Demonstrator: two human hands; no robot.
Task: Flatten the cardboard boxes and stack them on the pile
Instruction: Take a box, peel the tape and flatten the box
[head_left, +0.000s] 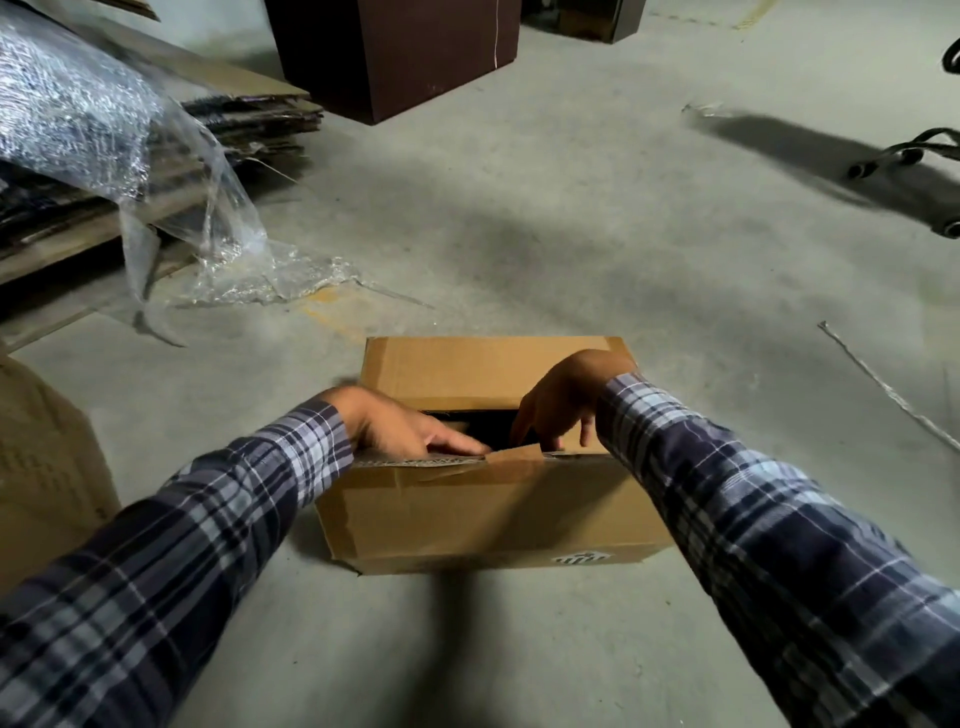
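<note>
Nearest the camera, two plaid sleeves reach forward and down to a cardboard box (483, 499) standing on the concrete floor (571, 234).

Risk, judged: near top flap carries a strip of brown tape (514, 460), partly torn. If the tape holds while the flaps are pulled apart, the board may rip, not fold, or the whole box may skid toward the person, since nothing pins it down. Fingers inside the slot could get scraped on the corrugated edge.

Left hand (400, 423): palm down, fingers straight and close together, lying across the near flap's edge with the tips pointing into the dark gap. Pressing, not pinching, as far as can be seen.

Right hand (563, 400): wrist arched high, fingers curled downward into the gap and hooked behind the near flap by the tape. Fingertips partly hidden inside; exact hold there not readable.

Box state: still upright and full-shaped, far flap flat, top only partly open. Flattening barely begun, by my estimate.

Left edge: second brown box (47, 457), uncollapsed.

Farther, upper left: pile of flattened cardboard (249, 124), well apart from the box, draped in clear plastic wrap (104, 119). Beyond it, a dark cabinet (395, 52).
</note>
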